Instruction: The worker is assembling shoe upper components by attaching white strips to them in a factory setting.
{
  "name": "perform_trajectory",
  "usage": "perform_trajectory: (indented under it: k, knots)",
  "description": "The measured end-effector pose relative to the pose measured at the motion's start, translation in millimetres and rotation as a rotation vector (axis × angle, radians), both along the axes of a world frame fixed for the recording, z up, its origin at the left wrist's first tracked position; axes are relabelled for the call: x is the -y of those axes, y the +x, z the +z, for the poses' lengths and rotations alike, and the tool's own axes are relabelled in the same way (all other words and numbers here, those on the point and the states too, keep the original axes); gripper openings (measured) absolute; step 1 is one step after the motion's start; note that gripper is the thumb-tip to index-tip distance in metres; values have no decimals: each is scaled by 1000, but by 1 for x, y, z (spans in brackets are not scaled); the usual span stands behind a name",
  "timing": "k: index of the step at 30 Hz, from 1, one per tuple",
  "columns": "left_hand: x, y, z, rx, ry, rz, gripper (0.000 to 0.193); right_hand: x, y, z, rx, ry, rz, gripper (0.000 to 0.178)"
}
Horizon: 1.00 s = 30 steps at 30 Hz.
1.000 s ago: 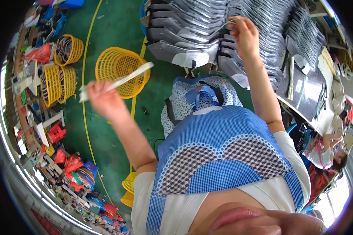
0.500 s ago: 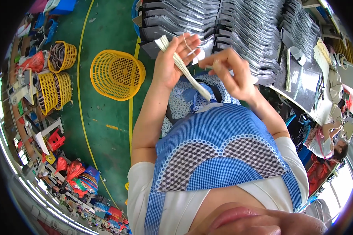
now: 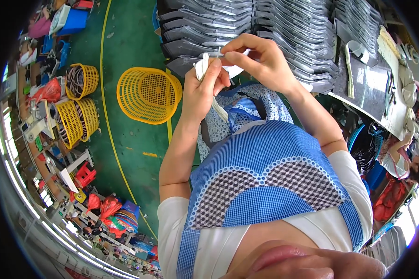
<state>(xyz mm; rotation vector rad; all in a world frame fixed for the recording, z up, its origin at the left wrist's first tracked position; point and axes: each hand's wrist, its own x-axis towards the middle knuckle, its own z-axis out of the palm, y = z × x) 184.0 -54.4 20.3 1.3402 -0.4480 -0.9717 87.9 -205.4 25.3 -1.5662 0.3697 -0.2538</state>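
My left hand (image 3: pixel 201 93) is closed around a bundle of thin off-white strips (image 3: pixel 201 68). The bundle's top sticks out above the thumb, and its other end (image 3: pixel 220 110) hangs below the fingers toward my apron. My right hand (image 3: pixel 265 63) meets the left fingertips from the right. Between its thumb and forefinger it pinches a thin white strand (image 3: pixel 219 52), short and partly hidden by the fingers. Whether the strand is joined to the bundle I cannot make out. Just beyond both hands are stacked dark grey pieces (image 3: pixel 186 49) with a shiny, clear-looking cover.
More rows of grey pieces (image 3: pixel 295 44) fill the table ahead. At its right lies a dark sheet (image 3: pixel 370 86) with a pale strip bundle (image 3: pixel 349 72). A yellow basket (image 3: pixel 125 100) stands on the green floor to my left. Filled yellow baskets (image 3: pixel 69 123) stand farther left. Another person (image 3: pixel 398 160) sits at right.
My left hand has closed more tightly round the bundle. My right hand has moved up and left to the left fingertips. The strand that looped over the left fingers is now mostly hidden.
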Motion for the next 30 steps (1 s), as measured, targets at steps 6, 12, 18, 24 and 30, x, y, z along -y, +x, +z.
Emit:
perform_trajectory:
  k: [6, 12, 18, 24, 30]
  knots:
    - [-1, 2, 4, 56, -9, -2, 26, -5, 15, -13, 65, 125, -31, 19]
    - [-5, 9, -1, -111, -61, 56, 15, -5, 17, -6, 14, 166, -76, 20]
    - [-4, 6, -3, -53, -23, 68, 14, -9, 14, -5, -34, 207, -91, 21]
    - [-8, -1, -10, 123, 5, 18, 12, -19, 3, -27, 6, 183, -22, 18]
    - [-28, -21, -36, 413, 83, -46, 14, -25, -16, -46, 77, -199, 73, 9]
